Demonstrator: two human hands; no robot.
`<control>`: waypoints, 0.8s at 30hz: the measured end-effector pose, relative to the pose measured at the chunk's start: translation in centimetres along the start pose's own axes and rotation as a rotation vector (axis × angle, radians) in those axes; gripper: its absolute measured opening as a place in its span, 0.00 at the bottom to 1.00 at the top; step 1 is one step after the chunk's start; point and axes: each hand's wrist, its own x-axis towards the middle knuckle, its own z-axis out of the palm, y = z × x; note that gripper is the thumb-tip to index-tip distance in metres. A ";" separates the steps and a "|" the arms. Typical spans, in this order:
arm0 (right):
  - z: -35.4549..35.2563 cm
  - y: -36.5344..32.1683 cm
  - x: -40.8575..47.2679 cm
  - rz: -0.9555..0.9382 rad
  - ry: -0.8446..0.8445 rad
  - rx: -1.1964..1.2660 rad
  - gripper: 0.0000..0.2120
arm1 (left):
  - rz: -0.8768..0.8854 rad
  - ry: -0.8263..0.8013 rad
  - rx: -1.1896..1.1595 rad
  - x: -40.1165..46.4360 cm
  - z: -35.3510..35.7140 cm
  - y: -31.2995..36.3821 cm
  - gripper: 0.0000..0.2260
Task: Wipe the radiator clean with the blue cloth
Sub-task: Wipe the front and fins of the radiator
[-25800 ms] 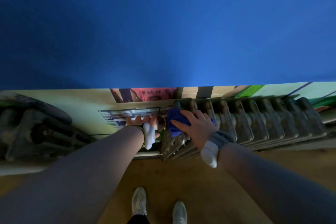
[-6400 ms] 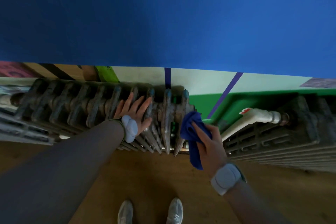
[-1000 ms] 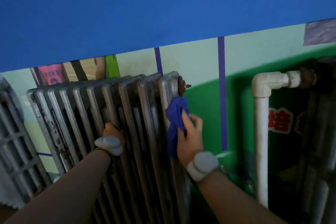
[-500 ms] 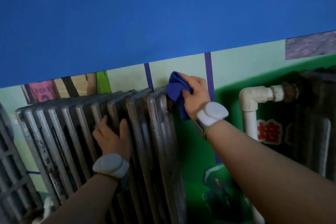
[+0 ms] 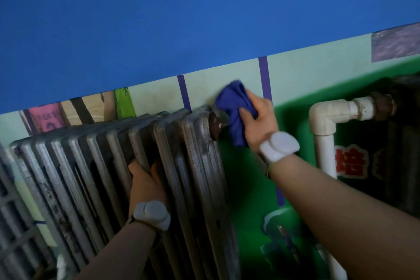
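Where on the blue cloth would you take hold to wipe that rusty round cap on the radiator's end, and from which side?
Probably the bunched upper part of the blue cloth, where the right hand grips it now, coming from the open right side. The cap faces right off the radiator, and the loose tail hangs free below.
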 end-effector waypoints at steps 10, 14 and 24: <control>4.0 0.8 -3.4 0.668 -0.034 0.728 0.22 | 0.053 -0.006 0.086 0.2 0.0 -0.7 0.18; 3.8 2.5 -8.3 0.580 -0.131 0.251 0.23 | 0.026 -0.015 0.079 0.2 0.0 -0.7 0.16; 2.2 3.6 -5.7 0.586 -0.074 0.162 0.23 | 0.026 0.065 0.223 0.0 0.4 -0.2 0.17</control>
